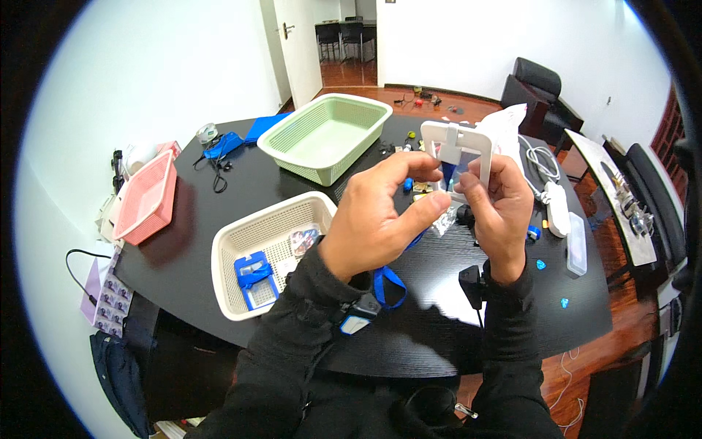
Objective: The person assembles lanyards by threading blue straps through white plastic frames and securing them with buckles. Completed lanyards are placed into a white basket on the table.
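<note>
In front of me, above the table's right half, I hold up a white badge holder (477, 139) with a light clip piece (450, 150) at its top. My right hand (501, 208) grips its right edge, thumb in front. At its left edge is my left hand (387, 208), index finger and thumb bent round with their tips at the holder; its other fingers are hidden. A dark blue strap (448, 174) shows inside the frame. Below my left hand, a blue lanyard (391, 287) hangs in a loop over the table.
A cream basket (227, 252) near my left forearm contains a blue badge holder (256, 282) and small packets. Beyond are a green basket (325, 121) and a pink basket (150, 197). A power strip (557, 210) and clear plastic box (576, 245) lie right, near small blue pieces (541, 264).
</note>
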`<action>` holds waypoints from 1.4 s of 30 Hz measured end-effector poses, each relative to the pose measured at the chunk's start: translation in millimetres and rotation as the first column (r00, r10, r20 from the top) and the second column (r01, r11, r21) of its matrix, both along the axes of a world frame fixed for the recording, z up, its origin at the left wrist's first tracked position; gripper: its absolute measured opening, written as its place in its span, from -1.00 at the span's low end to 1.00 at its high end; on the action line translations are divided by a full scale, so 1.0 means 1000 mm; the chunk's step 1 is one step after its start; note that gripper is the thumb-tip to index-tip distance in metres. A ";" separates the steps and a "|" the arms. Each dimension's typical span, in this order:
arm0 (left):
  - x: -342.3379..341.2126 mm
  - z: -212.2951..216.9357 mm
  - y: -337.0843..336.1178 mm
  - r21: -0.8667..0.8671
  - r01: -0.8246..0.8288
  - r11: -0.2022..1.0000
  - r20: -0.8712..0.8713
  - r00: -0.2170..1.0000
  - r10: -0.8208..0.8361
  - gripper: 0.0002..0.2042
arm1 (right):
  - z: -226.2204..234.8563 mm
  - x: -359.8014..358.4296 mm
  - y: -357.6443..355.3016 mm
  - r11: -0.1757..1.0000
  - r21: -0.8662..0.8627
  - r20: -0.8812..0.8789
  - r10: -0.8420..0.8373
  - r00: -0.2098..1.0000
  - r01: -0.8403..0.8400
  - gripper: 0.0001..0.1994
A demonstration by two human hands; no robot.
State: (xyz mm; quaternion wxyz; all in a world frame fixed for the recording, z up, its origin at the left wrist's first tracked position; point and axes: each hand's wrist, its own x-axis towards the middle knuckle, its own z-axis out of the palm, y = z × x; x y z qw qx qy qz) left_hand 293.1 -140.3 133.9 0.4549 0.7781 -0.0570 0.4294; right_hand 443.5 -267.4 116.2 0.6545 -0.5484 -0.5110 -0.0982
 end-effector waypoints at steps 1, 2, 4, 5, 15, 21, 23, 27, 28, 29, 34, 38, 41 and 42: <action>0.004 -0.004 -0.002 -0.048 0.001 0.999 0.010 1.000 0.000 -0.58 | -0.002 -0.002 0.002 1.000 -0.004 -0.002 0.011 1.000 -0.011 -0.89; 0.007 -0.007 -0.003 -0.095 0.002 0.995 0.005 1.000 -0.001 -0.59 | -0.003 -0.004 0.004 0.999 0.015 0.002 0.030 1.000 -0.030 -0.88; 0.011 -0.011 -0.005 -0.241 0.026 0.970 0.023 1.000 -0.022 -0.66 | -0.004 -0.006 0.005 0.996 0.015 -0.030 0.083 0.996 -0.083 -0.87; 0.012 -0.013 -0.004 -0.270 0.074 0.960 0.030 0.997 -0.068 -0.67 | -0.004 -0.007 0.005 0.994 0.008 -0.051 0.110 0.993 -0.110 -0.86; 0.015 -0.016 -0.005 -0.453 0.210 0.867 0.092 0.978 -0.188 -0.83 | -0.011 -0.019 0.015 0.996 0.009 -0.048 0.089 0.995 -0.088 -0.85; 0.016 -0.017 -0.007 -0.498 0.253 0.829 0.011 0.958 -0.286 -0.82 | -0.013 -0.023 0.016 0.995 0.064 -0.003 0.080 0.997 -0.080 -0.85; 0.017 -0.017 -0.008 -0.533 0.245 0.810 -0.020 0.953 -0.302 -0.80 | -0.013 -0.025 0.014 0.999 0.021 0.027 0.045 0.999 -0.045 -0.85; 0.017 -0.018 -0.010 -0.520 0.216 0.826 -0.023 0.963 -0.267 -0.79 | -0.014 -0.029 0.011 0.999 0.049 0.099 0.018 0.995 -0.023 -0.84; 0.017 -0.018 -0.010 -0.526 0.204 0.826 -0.040 0.964 -0.263 -0.79 | -0.014 -0.030 0.011 0.998 0.053 0.087 0.039 0.995 -0.044 -0.84; 0.016 -0.018 -0.009 -0.528 0.203 0.825 -0.037 0.964 -0.262 -0.79 | -0.013 -0.030 0.011 0.996 0.051 0.083 0.063 0.995 -0.068 -0.84; 0.016 -0.016 -0.010 -0.546 0.253 0.799 -0.013 0.951 -0.310 -0.84 | -0.010 -0.028 0.009 0.997 0.069 0.213 -0.032 0.976 0.018 -0.84; 0.012 -0.012 -0.015 -0.598 0.274 0.754 0.035 0.948 -0.317 -0.78 | -0.001 -0.021 0.004 0.974 0.187 0.390 -0.190 0.901 0.125 -0.85; 0.002 -0.006 -0.013 -0.515 0.239 0.823 -0.029 0.955 -0.296 -0.60 | 0.007 -0.016 -0.002 0.974 0.169 0.410 -0.209 0.888 0.151 -0.84; -0.001 -0.005 -0.013 -0.412 0.155 0.898 -0.047 0.980 -0.191 -0.58 | 0.009 -0.014 -0.003 0.972 0.172 0.383 -0.219 0.898 0.163 -0.82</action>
